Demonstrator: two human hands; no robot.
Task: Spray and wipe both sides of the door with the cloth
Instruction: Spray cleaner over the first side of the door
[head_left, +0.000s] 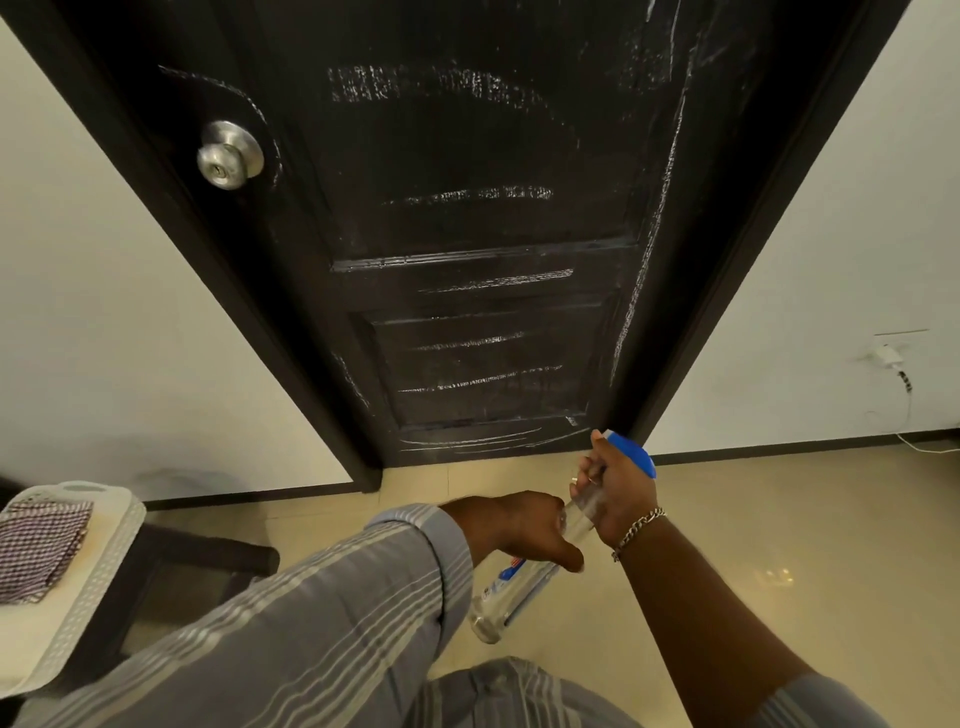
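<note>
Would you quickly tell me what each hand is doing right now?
Left hand: grips the body of the spray bottle.
Right hand: grips the same bottle at its neck, below the blue trigger head.

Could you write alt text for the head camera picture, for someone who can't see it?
A person holds a clear spray bottle in both hands, right hand at its blue trigger, left hand on its body, before a closed black door streaked with white smears. A checked cloth lies on a white tray at left.

Dim warm indoor light, glare patch on floor (774, 574), wide-angle bending at edges, slightly soft focus
</note>
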